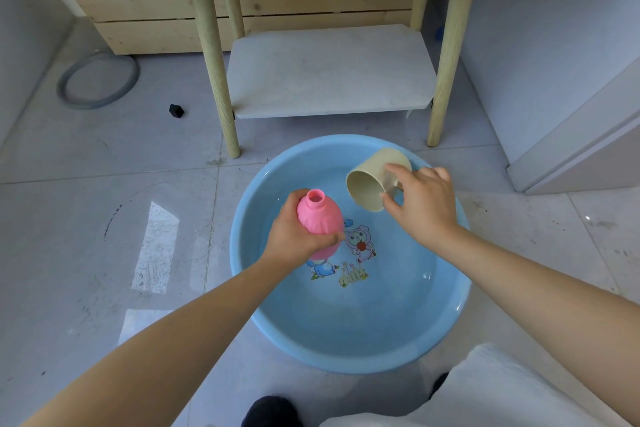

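Gripping a smooth pink bottle (pixel 320 218), the left hand (pixel 298 236) is curled; a beige cup (pixel 372 180) is pinched sideways by the right hand (pixel 424 204) above a shiny blue basin (pixel 346 333).

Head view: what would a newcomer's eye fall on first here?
The big blue basin on the grey floor tiles, with cartoon figures on its bottom. Above it, the left hand holds an uncapped pink bottle, and the right hand tilts a beige cup with its mouth toward the bottle.
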{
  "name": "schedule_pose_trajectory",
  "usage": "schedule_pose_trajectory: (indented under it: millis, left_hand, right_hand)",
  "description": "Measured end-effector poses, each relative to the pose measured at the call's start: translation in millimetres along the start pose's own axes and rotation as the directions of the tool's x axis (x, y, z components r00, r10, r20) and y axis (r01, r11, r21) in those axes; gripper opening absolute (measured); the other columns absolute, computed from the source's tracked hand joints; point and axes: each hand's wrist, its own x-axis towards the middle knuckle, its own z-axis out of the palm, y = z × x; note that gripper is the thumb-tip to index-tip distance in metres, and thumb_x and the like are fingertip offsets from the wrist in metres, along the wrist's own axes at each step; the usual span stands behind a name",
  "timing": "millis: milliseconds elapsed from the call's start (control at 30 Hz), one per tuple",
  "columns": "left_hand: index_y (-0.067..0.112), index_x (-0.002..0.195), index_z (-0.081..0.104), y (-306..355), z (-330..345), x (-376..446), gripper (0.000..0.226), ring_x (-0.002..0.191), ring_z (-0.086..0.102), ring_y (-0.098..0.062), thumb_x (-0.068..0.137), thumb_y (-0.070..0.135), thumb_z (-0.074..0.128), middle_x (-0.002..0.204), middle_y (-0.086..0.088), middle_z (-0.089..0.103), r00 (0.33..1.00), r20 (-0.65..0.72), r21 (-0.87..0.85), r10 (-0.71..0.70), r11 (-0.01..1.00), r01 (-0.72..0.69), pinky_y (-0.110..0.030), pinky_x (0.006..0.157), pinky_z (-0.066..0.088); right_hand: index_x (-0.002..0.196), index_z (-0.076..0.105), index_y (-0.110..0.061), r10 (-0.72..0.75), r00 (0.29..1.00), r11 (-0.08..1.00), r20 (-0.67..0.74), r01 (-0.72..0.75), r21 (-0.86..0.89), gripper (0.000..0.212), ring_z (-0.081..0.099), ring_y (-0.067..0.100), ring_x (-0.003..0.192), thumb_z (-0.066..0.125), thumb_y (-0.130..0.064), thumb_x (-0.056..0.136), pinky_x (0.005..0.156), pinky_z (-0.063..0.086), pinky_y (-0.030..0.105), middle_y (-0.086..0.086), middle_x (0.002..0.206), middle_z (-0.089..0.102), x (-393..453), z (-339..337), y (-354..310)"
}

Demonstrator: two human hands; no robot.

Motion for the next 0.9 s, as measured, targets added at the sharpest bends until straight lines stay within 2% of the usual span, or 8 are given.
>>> schedule_pose_trajectory:
  millis: [200, 367, 433, 500, 600, 767, 833, 900]
  left_hand:
    - [0.039, 0.116, 0.04, 0.1, -2.4, 1.4, 0.073, 0.101, 0.054, -0.015, 0.061, 0.026, 0.088, 0.109, 0.015, 0.052, 0.999, -0.036, -0.013, 0.007, 1.0, -0.008, -0.017, 0.067, 0.045]
    - [0.038, 0.116, 0.04, -2.2, -2.4, 1.0, 0.074, 0.101, 0.054, -0.016, 0.061, 0.027, 0.088, 0.109, 0.015, 0.053, 1.0, -0.025, -0.004, 0.006, 1.0, -0.007, -0.022, 0.069, 0.048]
    - [0.038, 0.116, 0.04, -2.7, -1.9, 0.7, 0.074, 0.101, 0.054, -0.016, 0.061, 0.028, 0.088, 0.108, 0.016, 0.052, 1.0, -0.024, 0.006, 0.005, 1.0, -0.005, -0.024, 0.071, 0.049]
    - [0.038, 0.116, 0.04, -2.6, -1.6, 0.4, 0.074, 0.1, 0.054, -0.016, 0.061, 0.029, 0.088, 0.106, 0.017, 0.052, 1.0, -0.025, 0.017, 0.002, 1.0, -0.002, -0.025, 0.071, 0.048]
    - [0.039, 0.116, 0.039, -1.7, -1.4, 0.7, 0.074, 0.099, 0.053, -0.015, 0.061, 0.028, 0.088, 0.105, 0.019, 0.051, 1.0, -0.023, 0.019, -0.004, 1.0, 0.004, -0.021, 0.068, 0.047]
    - [0.038, 0.115, 0.04, -0.7, -1.4, 1.1, 0.074, 0.099, 0.053, -0.015, 0.06, 0.029, 0.088, 0.106, 0.017, 0.052, 1.0, -0.028, 0.021, -0.004, 1.0, 0.004, -0.02, 0.066, 0.047]
    - [0.038, 0.115, 0.04, -0.8, -1.4, 1.0, 0.074, 0.099, 0.053, -0.015, 0.06, 0.028, 0.088, 0.107, 0.015, 0.052, 1.0, -0.029, 0.021, -0.005, 1.0, 0.005, -0.019, 0.065, 0.046]
    - [0.037, 0.115, 0.04, -0.9, -1.0, 0.9, 0.073, 0.099, 0.054, -0.016, 0.06, 0.028, 0.088, 0.108, 0.014, 0.053, 1.0, -0.027, 0.027, -0.007, 1.0, 0.007, -0.019, 0.064, 0.046]
  right_hand:
    - [0.097, 0.071, -0.005, -0.076, 0.983, 0.972, 0.166, 0.11, -0.207, 0.048, 0.06, 0.026, 0.058, 0.087, -0.018, 0.054, 0.075, 0.028, 0.03, 0.002, 0.051, 0.06, -13.2, 15.7, 12.4]
    - [0.092, 0.072, -0.006, -0.145, 0.946, 0.943, 0.292, 0.22, -0.247, 0.053, 0.059, 0.027, 0.059, 0.091, -0.021, 0.045, 0.071, 0.027, 0.03, 0.004, 0.051, 0.06, -19.9, 28.2, 20.7]
    - [0.105, 0.068, -0.008, -0.154, 0.919, 0.941, 0.363, 0.248, -0.229, 0.05, 0.06, 0.027, 0.073, 0.085, -0.024, 0.06, 0.077, 0.027, 0.029, 0.005, 0.063, 0.065, -21.9, 26.8, 18.3]
    - [0.128, 0.054, -0.014, -0.134, 0.899, 0.956, 0.416, 0.228, -0.186, 0.047, 0.055, 0.025, 0.096, 0.063, -0.028, 0.084, 0.088, 0.023, 0.026, 0.005, 0.088, 0.069, -24.3, 25.3, 16.9]
    - [0.135, 0.047, -0.023, -0.064, 0.908, 0.99, 0.414, 0.11, -0.088, 0.047, 0.051, 0.02, 0.102, 0.054, -0.037, 0.091, 0.092, 0.023, 0.025, -0.001, 0.097, 0.068, -26.0, 21.9, 14.7]
    - [0.123, 0.057, -0.028, 0.179, 0.878, 0.963, 0.443, -0.25, 0.105, 0.042, 0.059, 0.019, 0.094, 0.066, -0.039, 0.083, 0.09, 0.034, 0.027, -0.002, 0.094, 0.069, -17.5, 17.2, 15.3]
    - [0.117, 0.061, -0.028, 0.313, 0.816, 0.857, 0.485, -0.463, 0.227, 0.038, 0.057, 0.014, 0.073, 0.069, -0.036, 0.081, 0.07, 0.04, 0.024, -0.007, 0.077, 0.061, -13.6, 14.4, 17.5]
    - [0.113, 0.064, -0.027, 0.402, 0.747, 0.736, 0.529, -0.608, 0.298, 0.035, 0.046, 0.007, 0.057, 0.07, -0.033, 0.08, 0.053, 0.031, 0.02, -0.013, 0.064, 0.044, -9.5, 13.2, 21.4]
